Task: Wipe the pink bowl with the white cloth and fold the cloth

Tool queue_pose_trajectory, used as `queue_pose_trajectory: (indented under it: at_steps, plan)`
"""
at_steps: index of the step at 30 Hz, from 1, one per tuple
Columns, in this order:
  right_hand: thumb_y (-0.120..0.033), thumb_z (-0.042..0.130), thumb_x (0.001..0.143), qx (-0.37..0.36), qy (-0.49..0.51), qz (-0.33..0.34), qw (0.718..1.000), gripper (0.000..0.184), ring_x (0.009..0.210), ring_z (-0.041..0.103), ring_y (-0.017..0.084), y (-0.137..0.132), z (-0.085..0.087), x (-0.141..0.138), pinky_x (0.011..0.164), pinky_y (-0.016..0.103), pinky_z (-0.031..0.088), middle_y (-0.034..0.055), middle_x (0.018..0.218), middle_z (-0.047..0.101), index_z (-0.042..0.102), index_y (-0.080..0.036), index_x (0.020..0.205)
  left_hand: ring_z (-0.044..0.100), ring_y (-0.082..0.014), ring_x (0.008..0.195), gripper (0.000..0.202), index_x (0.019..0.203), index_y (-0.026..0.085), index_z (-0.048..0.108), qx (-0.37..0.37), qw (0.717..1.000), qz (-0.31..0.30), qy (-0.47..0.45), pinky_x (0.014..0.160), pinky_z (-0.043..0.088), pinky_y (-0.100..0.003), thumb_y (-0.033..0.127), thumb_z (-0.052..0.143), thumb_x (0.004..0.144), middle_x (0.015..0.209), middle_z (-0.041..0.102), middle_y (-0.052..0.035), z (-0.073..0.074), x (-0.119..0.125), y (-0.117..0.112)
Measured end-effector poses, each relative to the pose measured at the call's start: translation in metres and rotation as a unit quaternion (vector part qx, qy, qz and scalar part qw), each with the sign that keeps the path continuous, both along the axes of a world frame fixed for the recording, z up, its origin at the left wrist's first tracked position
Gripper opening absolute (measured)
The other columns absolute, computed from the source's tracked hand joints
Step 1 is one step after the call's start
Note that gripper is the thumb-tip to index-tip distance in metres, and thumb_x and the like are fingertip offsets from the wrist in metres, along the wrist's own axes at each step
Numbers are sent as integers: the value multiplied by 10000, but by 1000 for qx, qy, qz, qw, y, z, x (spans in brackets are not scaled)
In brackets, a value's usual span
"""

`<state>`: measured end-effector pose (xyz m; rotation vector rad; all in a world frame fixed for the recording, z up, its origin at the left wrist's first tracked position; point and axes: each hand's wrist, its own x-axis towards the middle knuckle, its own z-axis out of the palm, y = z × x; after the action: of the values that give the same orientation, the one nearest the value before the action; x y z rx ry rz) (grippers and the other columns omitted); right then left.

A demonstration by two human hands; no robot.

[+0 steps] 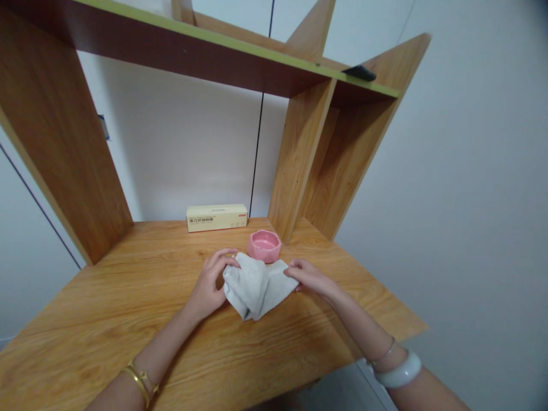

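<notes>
A pale grey cloth (252, 285), folded and creased, is held between my two hands above the wooden desk. My left hand (214, 279) curls around its left edge, fingers over the top. On the other side, my right hand (306, 275) pinches the cloth's right corner between thumb and fingers. Just behind the cloth stands a pink ashtray (264, 247) with angular sides, its front lower part partly covered by the fabric. I cannot tell whether the cloth touches the ashtray.
A long cream cling-film box (217, 218) lies at the back of the desk (141, 297), against the wall. An upright wooden divider (295, 160) rises behind the ashtray. A shelf (192, 54) spans overhead, with a dark flat object (360, 72) at its right.
</notes>
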<state>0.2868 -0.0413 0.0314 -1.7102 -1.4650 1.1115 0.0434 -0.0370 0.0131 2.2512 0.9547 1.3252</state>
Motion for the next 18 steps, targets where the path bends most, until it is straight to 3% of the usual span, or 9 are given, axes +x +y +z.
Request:
queue_pose_trajectory:
  at_steps: [6, 10, 18]
  plan:
    - [-220, 471, 639, 33, 9, -46, 998, 76, 452, 430, 88, -18, 12, 41, 426, 205, 344, -52, 483, 438, 419, -195, 590, 445, -220, 1026, 169, 853, 211, 509, 59, 994, 63, 69, 878, 338, -382, 165, 474, 694, 1104, 508, -65, -3, -7, 7]
    - [-258, 499, 633, 12, 24, -69, 997, 115, 458, 434, 79, -27, 15, 69, 448, 206, 374, -48, 514, 439, 422, -190, 582, 442, -226, 963, 156, 815, 204, 509, 64, 987, 70, 129, 834, 335, -389, 158, 486, 667, 1100, 514, -59, -2, -4, 5]
    - [-264, 555, 611, -33, -57, -83, 994, 120, 513, 443, 88, -32, 8, 97, 452, 197, 386, -36, 559, 446, 470, -180, 608, 430, -208, 931, 303, 709, 200, 538, 9, 965, -21, 261, 810, 339, -360, -25, 386, 577, 1014, 554, -20, -8, 2, 4]
